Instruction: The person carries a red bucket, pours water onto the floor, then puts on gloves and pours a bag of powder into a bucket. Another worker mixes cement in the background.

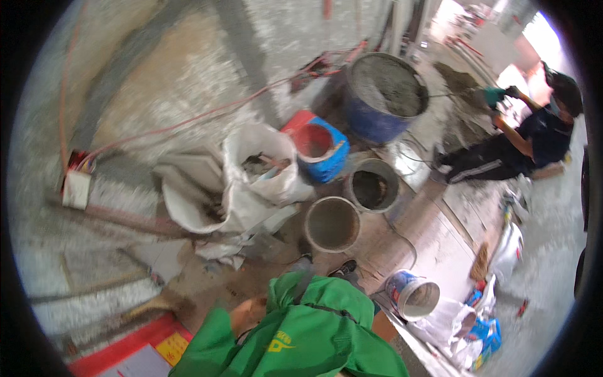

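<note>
Neither of my hands can be made out. A green garment on my body fills the lower middle of the head view. Next to its left sleeve is a bare, brownish patch that looks like part of my forearm; no fingers show there. Beyond my shoes, nearest to me, stands a round bucket with greyish contents. Touching or close behind it is a second bucket with darker wet material inside. An open white sack with grey debris stands to the left.
A large blue tub of grey mix stands at the back. A co-worker at the right holds a green tool. Left of the tub is a red-and-blue container. A white bucket and bags lie at right. A cable crosses the wall.
</note>
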Demonstrator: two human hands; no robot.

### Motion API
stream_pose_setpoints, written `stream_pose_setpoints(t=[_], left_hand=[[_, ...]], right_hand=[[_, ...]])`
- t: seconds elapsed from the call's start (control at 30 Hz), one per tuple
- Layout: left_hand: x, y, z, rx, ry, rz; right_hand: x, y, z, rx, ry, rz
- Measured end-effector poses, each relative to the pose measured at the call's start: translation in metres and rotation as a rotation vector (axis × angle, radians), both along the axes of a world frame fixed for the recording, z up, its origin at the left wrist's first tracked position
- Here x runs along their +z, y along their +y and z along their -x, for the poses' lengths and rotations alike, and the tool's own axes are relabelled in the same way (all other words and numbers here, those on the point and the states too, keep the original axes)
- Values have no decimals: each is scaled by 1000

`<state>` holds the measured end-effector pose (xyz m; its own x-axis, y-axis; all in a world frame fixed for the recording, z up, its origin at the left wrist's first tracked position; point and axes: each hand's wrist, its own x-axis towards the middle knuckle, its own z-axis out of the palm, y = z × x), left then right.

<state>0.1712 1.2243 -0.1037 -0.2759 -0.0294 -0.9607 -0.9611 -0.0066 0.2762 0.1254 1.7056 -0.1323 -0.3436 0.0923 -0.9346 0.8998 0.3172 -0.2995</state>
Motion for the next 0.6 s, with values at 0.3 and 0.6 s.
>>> stream_pose_setpoints(t=[0.3, 0.6], left_hand=[[-24, -1, -11, -58, -11, 91], [-50, 72, -58, 38, 94, 193]], right_hand=[[20, -28, 8, 266, -28, -148], [62, -43, 123, 242, 377, 112]])
